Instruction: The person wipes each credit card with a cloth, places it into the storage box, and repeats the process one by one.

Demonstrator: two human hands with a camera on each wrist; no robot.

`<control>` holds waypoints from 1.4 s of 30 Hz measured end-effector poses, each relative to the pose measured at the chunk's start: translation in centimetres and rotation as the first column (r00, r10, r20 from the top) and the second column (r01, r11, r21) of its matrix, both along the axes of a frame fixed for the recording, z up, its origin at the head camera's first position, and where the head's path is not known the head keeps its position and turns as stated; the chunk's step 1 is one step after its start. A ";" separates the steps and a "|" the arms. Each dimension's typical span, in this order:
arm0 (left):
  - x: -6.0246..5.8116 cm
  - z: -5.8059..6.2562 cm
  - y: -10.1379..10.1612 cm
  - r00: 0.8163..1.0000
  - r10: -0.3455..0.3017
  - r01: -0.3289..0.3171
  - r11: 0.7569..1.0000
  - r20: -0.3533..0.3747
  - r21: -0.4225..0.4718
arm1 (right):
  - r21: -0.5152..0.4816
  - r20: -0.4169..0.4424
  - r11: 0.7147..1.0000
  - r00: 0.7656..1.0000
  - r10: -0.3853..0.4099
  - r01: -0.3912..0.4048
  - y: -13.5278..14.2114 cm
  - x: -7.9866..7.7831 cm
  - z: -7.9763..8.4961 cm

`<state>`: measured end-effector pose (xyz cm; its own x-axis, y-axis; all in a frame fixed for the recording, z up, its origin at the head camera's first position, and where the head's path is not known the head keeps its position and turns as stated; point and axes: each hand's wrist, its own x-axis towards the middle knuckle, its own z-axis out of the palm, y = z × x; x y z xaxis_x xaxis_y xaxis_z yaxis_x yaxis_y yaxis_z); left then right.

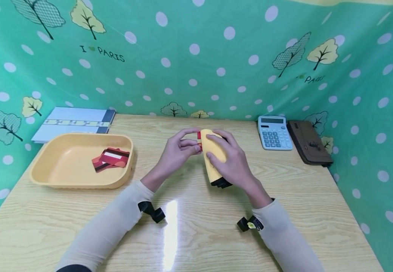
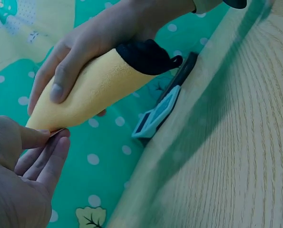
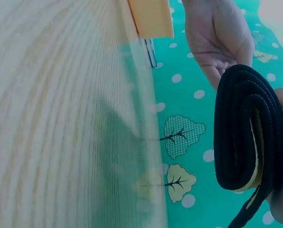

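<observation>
My right hand (image 1: 234,164) grips a rolled yellow cloth (image 1: 211,153) with black trim, held tilted above the table. In the right wrist view, the black end of the roll (image 3: 229,137) shows its wound layers and a loose tail. At the roll's far left edge, my left hand (image 1: 176,151) pinches a small red card (image 1: 199,140) between thumb and fingers. Only a thin edge of it shows in the left wrist view, right at the cloth. Left of the hands, a yellow plastic tray (image 1: 64,162) holds several red cards (image 1: 115,158) with dark stripes, lying overlapped.
Behind the tray lies a pale blue folder (image 1: 75,117). A light blue calculator (image 1: 274,132) and a brown zipped case (image 1: 308,141) lie at the back right. Green dotted cloth (image 1: 183,71) hangs behind and beside the wooden table (image 1: 210,234).
</observation>
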<state>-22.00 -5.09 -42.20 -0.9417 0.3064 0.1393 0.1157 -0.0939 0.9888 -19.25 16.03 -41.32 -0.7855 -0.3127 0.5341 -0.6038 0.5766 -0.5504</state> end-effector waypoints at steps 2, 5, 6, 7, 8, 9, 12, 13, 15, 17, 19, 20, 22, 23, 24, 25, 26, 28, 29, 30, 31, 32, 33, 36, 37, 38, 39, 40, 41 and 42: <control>0.0 0.0 0.1 1.000 -0.003 0.003 1.000 -0.005 0.009 | 0.003 -0.013 1.000 1.000 0.004 -0.004 -0.2 0.1 0.0; 0.1 0.0 0.0 1.000 0.000 0.000 1.000 -0.014 0.005 | 0.010 -0.021 1.000 1.000 0.016 -0.015 -0.4 0.3 -0.1; 0.1 0.0 0.0 1.000 0.001 -0.001 1.000 -0.017 0.000 | 0.013 -0.022 1.000 1.000 0.019 -0.019 -0.5 0.3 -0.1; 0.1 0.0 0.0 1.000 0.003 -0.003 1.000 -0.020 -0.005 | 0.017 -0.023 1.000 0.999 0.022 -0.021 -0.5 0.3 -0.1; 0.1 0.0 -0.1 1.000 0.005 -0.006 1.000 -0.024 -0.011 | 0.019 -0.024 1.000 0.999 0.024 -0.024 -0.5 0.3 -0.1; 0.1 0.0 -0.1 1.000 0.008 -0.008 1.000 -0.026 -0.012 | 0.019 -0.025 1.000 0.999 0.025 -0.025 -0.5 0.4 -0.1; 0.1 0.3 -0.3 0.999 0.016 -0.016 1.000 -0.035 -0.005 | 0.014 -0.034 1.000 0.999 0.023 -0.022 -0.3 0.3 0.1; 0.1 0.4 -0.4 0.999 0.020 -0.020 1.000 -0.041 -0.006 | 0.010 -0.034 1.000 0.999 0.020 -0.019 -0.2 0.3 0.1; 0.1 0.6 -0.6 0.998 0.030 -0.031 0.999 -0.051 -0.015 | -0.002 -0.030 1.000 1.000 0.010 -0.010 0.1 0.1 0.3; 0.1 0.8 -0.8 0.997 0.042 -0.044 0.999 -0.058 -0.028 | -0.011 -0.026 1.000 1.000 -0.005 0.005 0.4 -0.2 0.4; 0.0 0.9 -1.0 0.996 0.050 -0.053 0.998 -0.070 -0.039 | -0.021 -0.022 1.000 0.999 -0.024 0.023 0.8 -0.4 0.5; 0.0 1.0 -1.1 0.996 0.053 -0.056 0.998 -0.073 -0.042 | -0.027 -0.022 0.999 0.999 -0.033 0.032 1.0 -0.5 0.5; 0.0 1.1 -1.2 0.995 0.058 -0.062 0.997 -0.083 -0.039 | -0.036 -0.027 0.998 0.998 -0.050 0.049 1.3 -0.7 0.6; 0.0 1.1 -1.2 0.994 0.060 -0.063 0.997 -0.088 -0.036 | -0.039 -0.027 0.998 0.998 -0.059 0.057 1.5 -0.8 0.6; 0.0 1.2 -1.3 0.994 0.061 -0.065 0.997 -0.092 -0.036 | -0.042 -0.025 0.997 0.998 -0.066 0.065 1.6 -0.9 0.6; 0.0 1.2 -1.4 0.993 0.061 -0.065 0.997 -0.096 -0.038 | -0.043 -0.025 0.996 0.997 -0.075 0.074 1.8 -0.9 0.7; -0.1 1.2 -1.5 0.993 0.064 -0.068 0.997 -0.099 -0.039 | -0.044 -0.022 0.996 0.996 -0.082 0.081 1.9 -1.0 0.7; -0.2 1.1 -1.6 0.992 0.073 -0.078 0.996 -0.104 -0.041 | -0.042 -0.015 0.994 0.995 -0.097 0.097 2.1 -1.1 0.7; -0.2 1.1 -1.6 0.991 0.082 -0.088 0.995 -0.109 -0.045 | -0.044 -0.012 0.993 0.994 -0.106 0.106 2.3 -1.2 0.7; -0.3 1.0 -1.7 0.989 0.094 -0.100 0.994 -0.116 -0.052 | -0.046 -0.010 0.992 0.993 -0.115 0.114 2.4 -1.3 0.7; -0.4 1.0 -1.8 0.987 0.108 -0.115 0.992 -0.122 -0.053 | -0.048 -0.009 0.991 0.992 -0.125 0.124 2.5 -1.3 0.6; -0.5 0.9 -1.8 0.984 0.124 -0.131 0.990 -0.129 -0.053 | -0.050 -0.007 0.990 0.991 -0.133 0.133 2.6 -1.4 0.6; -0.6 0.8 -1.9 0.981 0.138 -0.147 0.988 -0.136 -0.052 | -0.053 -0.008 0.989 0.990 -0.141 0.140 2.7 -1.5 0.6; -0.8 0.7 -2.0 0.972 0.178 -0.188 0.981 -0.156 -0.053 | -0.059 -0.018 0.986 0.988 -0.155 0.153 3.0 -1.7 0.5; -0.8 0.6 -2.0 0.969 0.188 -0.197 0.979 -0.159 -0.047 | -0.059 -0.023 0.986 0.988 -0.155 0.154 3.1 -1.7 0.4; -0.9 0.6 -2.0 0.967 0.194 -0.204 0.978 -0.163 -0.043 | -0.061 -0.028 0.987 0.988 -0.154 0.152 3.2 -1.7 0.4; -0.9 0.6 -2.0 0.965 0.200 -0.209 0.977 -0.167 -0.040 | -0.063 -0.033 0.987 0.988 -0.152 0.150 3.2 -1.8 0.4; -0.9 0.7 -2.0 0.964 0.206 -0.216 0.976 -0.169 -0.039 | -0.065 -0.038 0.987 0.988 -0.151 0.148 3.2 -1.8 0.5; -1.0 0.7 -2.1 0.962 0.209 -0.218 0.975 -0.173 -0.034 | -0.068 -0.042 0.987 0.988 -0.150 0.147 3.3 -1.8 0.5; -1.0 0.7 -2.1 0.962 0.211 -0.219 0.975 -0.174 -0.027 | -0.070 -0.045 0.987 0.988 -0.150 0.147 3.3 -1.8 0.5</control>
<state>-22.99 -7.17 -41.49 -0.9500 0.1089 0.2927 0.2941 -0.0041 0.9558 -21.04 19.31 -40.82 -0.7922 -0.1572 0.5897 -0.5422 0.6247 -0.5619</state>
